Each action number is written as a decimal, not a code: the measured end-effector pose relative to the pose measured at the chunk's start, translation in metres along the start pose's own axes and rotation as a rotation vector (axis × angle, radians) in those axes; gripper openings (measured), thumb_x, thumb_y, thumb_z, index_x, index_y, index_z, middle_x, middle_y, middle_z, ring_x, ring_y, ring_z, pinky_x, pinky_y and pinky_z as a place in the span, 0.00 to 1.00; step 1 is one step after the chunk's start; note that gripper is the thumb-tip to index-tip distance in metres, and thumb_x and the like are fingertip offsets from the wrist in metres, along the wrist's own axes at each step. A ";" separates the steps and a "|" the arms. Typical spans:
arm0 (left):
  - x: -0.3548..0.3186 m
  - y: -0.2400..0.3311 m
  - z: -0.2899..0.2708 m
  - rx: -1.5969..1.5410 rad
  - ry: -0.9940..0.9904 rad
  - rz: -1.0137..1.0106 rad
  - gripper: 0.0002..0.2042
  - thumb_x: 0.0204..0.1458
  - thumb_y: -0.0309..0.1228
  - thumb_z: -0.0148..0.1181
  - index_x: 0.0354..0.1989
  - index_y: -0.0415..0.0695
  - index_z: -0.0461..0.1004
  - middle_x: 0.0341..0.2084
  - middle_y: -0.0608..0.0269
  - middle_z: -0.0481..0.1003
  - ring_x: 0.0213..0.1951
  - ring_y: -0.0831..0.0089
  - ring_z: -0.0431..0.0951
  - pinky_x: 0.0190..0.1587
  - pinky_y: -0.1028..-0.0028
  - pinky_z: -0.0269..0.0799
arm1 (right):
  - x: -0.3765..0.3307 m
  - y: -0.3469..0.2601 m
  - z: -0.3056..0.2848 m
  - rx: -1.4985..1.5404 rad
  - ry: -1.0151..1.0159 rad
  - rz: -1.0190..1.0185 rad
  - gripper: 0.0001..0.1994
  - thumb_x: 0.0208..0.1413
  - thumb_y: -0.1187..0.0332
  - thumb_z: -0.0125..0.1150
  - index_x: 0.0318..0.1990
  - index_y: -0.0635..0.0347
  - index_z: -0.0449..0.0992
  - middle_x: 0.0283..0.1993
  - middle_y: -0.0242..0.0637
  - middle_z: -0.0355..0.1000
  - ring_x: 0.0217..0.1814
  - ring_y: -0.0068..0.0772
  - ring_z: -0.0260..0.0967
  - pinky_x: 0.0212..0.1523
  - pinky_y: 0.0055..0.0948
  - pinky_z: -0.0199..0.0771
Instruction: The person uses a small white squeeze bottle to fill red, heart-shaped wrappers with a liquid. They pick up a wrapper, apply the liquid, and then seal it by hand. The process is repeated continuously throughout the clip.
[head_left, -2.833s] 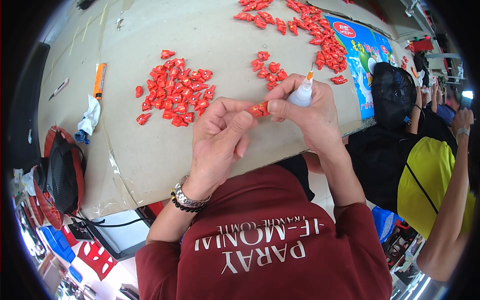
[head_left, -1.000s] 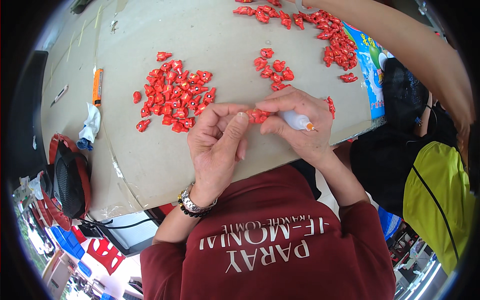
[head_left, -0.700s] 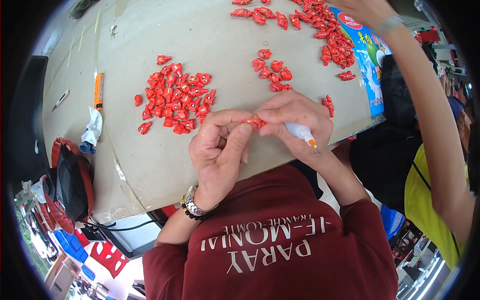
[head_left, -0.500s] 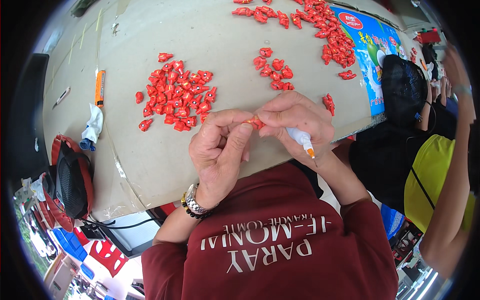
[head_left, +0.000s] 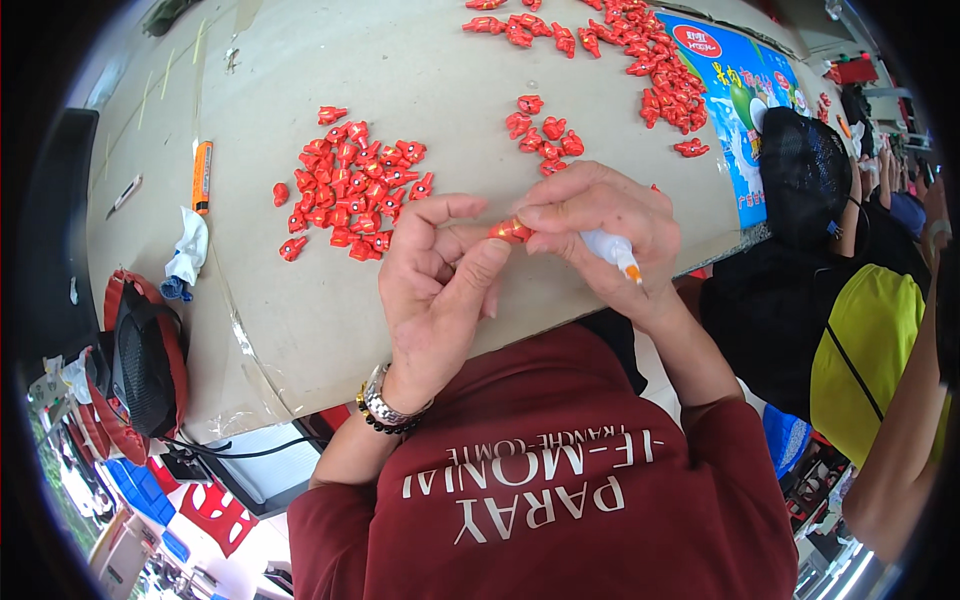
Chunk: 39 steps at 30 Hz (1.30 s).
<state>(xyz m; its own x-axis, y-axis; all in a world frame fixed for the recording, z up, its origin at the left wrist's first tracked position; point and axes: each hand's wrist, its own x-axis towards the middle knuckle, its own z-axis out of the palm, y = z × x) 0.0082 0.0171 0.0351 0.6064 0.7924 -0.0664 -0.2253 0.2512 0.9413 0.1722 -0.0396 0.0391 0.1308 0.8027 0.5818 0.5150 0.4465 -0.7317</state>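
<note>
Above the near edge of the table, a small glossy red figurine part [head_left: 511, 231] with gold marks sits between both hands' fingertips. My left hand [head_left: 430, 280] pinches it between thumb and a finger, with its index finger lifted. Closed on the other end is my right hand [head_left: 615, 210]. That hand also keeps a white squeeze bottle [head_left: 608, 247] with an orange needle tip tucked in its palm, the tip pointing down towards my wrist. Beyond my left hand lies a pile of similar red parts [head_left: 345, 185]. A smaller group [head_left: 550, 130] lies beyond my right hand.
A larger red heap [head_left: 675, 90] lies at the far right beside a blue printed sheet [head_left: 735, 110]. At left are an orange cutter [head_left: 202, 178], a white tissue [head_left: 187, 245], a pen [head_left: 124, 195] and a black-and-red mesh bag [head_left: 145, 350]. Other people sit at right.
My left index finger has lifted off the red part and straightened. My right hand has shifted slightly right and up, turning the bottle a little. More of the red part shows now.
</note>
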 end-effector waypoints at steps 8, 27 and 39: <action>0.004 0.001 -0.013 -0.107 -0.098 -0.248 0.06 0.59 0.30 0.53 0.34 0.41 0.68 0.26 0.60 0.75 0.12 0.86 0.63 0.11 0.86 0.47 | 0.006 0.005 -0.005 0.038 -0.115 0.102 0.08 0.39 0.80 0.67 0.29 0.61 0.78 0.29 0.36 0.76 0.32 0.31 0.74 0.31 0.26 0.74; 0.003 -0.001 -0.013 -0.125 -0.096 -0.229 0.01 0.56 0.23 0.54 0.34 0.39 0.70 0.18 0.66 0.71 0.12 0.88 0.61 0.13 0.85 0.49 | 0.011 0.006 -0.004 0.000 -0.123 0.029 0.08 0.37 0.81 0.67 0.26 0.62 0.75 0.26 0.35 0.74 0.27 0.30 0.75 0.25 0.23 0.75; 0.003 -0.010 -0.015 -0.141 -0.096 -0.224 0.01 0.56 0.22 0.54 0.33 0.39 0.71 0.13 0.71 0.68 0.12 0.89 0.60 0.13 0.84 0.49 | 0.012 0.005 -0.002 -0.019 -0.148 0.035 0.07 0.36 0.81 0.65 0.24 0.60 0.74 0.23 0.32 0.73 0.25 0.30 0.73 0.24 0.24 0.73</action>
<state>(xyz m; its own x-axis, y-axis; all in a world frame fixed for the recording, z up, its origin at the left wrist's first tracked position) 0.0007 0.0254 0.0208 0.7207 0.6542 -0.2295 -0.1775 0.4941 0.8511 0.1777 -0.0288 0.0428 0.0235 0.8680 0.4961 0.5281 0.4106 -0.7433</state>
